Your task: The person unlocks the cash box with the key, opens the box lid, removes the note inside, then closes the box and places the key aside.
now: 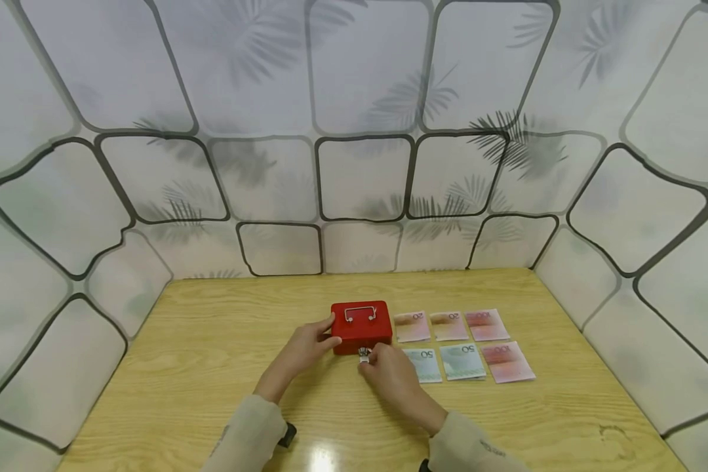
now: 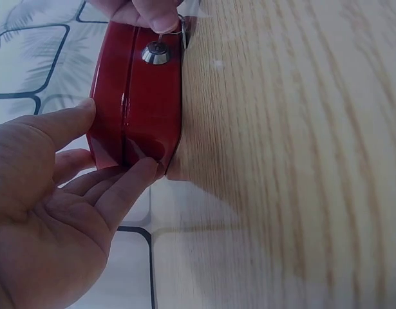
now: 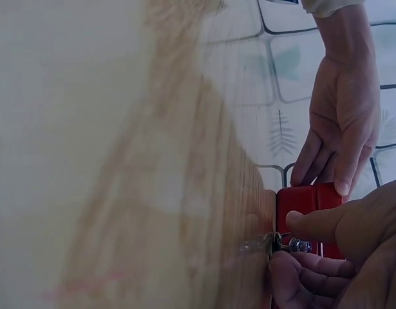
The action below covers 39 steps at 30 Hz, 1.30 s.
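A red metal cash box (image 1: 345, 331) with a folded-down wire handle (image 1: 360, 308) on its lid sits closed on the table. My left hand (image 1: 307, 342) steadies its left end, thumb at the lid edge and fingers about the lower corner, as the left wrist view shows. At the front face, my right hand (image 1: 392, 370) pinches a small key (image 2: 160, 37) in the round silver lock (image 2: 156, 54). A metal ring (image 2: 183, 29) with another key hangs beside those fingertips. The right fingers hide part of the box front.
Folded banknotes lie in two rows right of the box: pink-brown 20 notes (image 1: 412, 327), green 50 notes (image 1: 463, 362) and red 100 notes (image 1: 509, 362). My right hand overlaps the nearest 50 note. Patterned fabric walls (image 1: 360, 246) enclose the wooden table (image 1: 224, 328) at back and sides.
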Each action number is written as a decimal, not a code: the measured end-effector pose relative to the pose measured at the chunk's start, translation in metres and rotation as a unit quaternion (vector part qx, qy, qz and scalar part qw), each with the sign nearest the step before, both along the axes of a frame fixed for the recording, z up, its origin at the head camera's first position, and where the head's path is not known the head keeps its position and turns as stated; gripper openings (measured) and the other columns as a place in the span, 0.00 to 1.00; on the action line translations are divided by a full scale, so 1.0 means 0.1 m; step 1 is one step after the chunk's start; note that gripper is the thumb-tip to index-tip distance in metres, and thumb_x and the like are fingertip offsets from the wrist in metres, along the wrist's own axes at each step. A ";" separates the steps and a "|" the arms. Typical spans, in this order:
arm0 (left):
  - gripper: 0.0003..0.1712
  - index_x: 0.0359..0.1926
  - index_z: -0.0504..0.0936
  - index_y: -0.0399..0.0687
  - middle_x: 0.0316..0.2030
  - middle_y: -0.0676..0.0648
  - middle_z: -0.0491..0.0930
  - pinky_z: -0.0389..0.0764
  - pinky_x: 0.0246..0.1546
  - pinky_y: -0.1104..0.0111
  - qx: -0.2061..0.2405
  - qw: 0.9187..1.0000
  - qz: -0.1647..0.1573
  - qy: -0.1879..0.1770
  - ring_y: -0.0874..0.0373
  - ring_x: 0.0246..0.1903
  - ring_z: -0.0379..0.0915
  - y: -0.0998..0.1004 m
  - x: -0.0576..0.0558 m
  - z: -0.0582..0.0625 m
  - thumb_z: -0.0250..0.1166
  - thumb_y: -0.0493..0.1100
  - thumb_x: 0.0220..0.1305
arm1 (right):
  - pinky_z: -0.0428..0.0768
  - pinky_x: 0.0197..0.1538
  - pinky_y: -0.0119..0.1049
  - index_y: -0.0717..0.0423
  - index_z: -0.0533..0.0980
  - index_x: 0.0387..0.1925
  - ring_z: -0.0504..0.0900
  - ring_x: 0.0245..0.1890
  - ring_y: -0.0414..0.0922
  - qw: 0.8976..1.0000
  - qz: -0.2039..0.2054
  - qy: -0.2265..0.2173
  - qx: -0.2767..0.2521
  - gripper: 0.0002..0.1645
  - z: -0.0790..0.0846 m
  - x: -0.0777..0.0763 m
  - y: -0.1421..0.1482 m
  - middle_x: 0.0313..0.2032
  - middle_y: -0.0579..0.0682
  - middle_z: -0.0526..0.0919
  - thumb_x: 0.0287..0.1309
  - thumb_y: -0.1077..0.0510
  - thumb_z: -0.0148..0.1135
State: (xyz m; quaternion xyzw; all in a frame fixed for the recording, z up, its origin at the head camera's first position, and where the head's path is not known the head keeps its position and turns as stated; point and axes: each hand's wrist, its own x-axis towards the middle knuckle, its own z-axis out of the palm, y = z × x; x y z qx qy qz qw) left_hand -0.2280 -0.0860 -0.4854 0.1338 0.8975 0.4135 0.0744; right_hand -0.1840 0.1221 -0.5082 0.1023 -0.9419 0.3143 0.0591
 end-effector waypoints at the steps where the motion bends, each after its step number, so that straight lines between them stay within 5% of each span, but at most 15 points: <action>1: 0.37 0.76 0.66 0.41 0.71 0.37 0.69 0.80 0.56 0.57 0.000 1.000 -0.001 0.001 0.44 0.66 0.72 0.00 0.00 0.00 0.67 0.46 0.72 | 0.74 0.26 0.34 0.55 0.80 0.23 0.72 0.22 0.38 1.000 -0.002 0.000 0.007 0.11 0.00 0.00 -0.01 0.21 0.42 0.78 0.55 0.58 0.75; 9: 0.37 0.75 0.66 0.39 0.70 0.36 0.70 0.81 0.57 0.54 0.004 1.000 -0.006 0.005 0.43 0.65 0.73 0.00 0.00 0.00 0.68 0.45 0.72 | 0.67 0.21 0.33 0.52 0.73 0.18 0.67 0.18 0.39 0.999 -0.006 0.016 0.049 0.18 0.02 0.00 -0.08 0.16 0.42 0.70 0.57 0.59 0.74; 23: 0.37 0.75 0.67 0.39 0.70 0.36 0.70 0.80 0.57 0.54 -0.012 1.000 -0.005 0.009 0.43 0.66 0.72 0.01 -0.02 0.00 0.68 0.46 0.71 | 0.69 0.20 0.34 0.57 0.76 0.18 0.69 0.18 0.39 0.998 0.003 0.028 0.065 0.17 0.05 -0.02 -0.13 0.16 0.44 0.73 0.58 0.61 0.73; 31: 0.37 0.75 0.67 0.41 0.71 0.36 0.69 0.78 0.60 0.53 -0.017 1.000 -0.002 0.007 0.42 0.68 0.69 0.00 -0.02 -0.01 0.68 0.47 0.71 | 0.57 0.17 0.28 0.50 0.67 0.07 0.59 0.13 0.35 0.998 0.012 -0.052 -0.017 0.32 0.00 -0.05 -0.07 0.09 0.37 0.57 0.63 0.59 0.70; 39: 0.37 0.75 0.67 0.40 0.71 0.37 0.69 0.77 0.62 0.52 -0.007 1.000 -0.002 0.006 0.43 0.68 0.69 0.00 -0.02 -0.02 0.68 0.47 0.71 | 0.60 0.18 0.28 0.49 0.69 0.08 0.62 0.14 0.35 0.998 0.021 -0.049 -0.024 0.28 0.01 -0.04 -0.05 0.11 0.38 0.63 0.63 0.60 0.68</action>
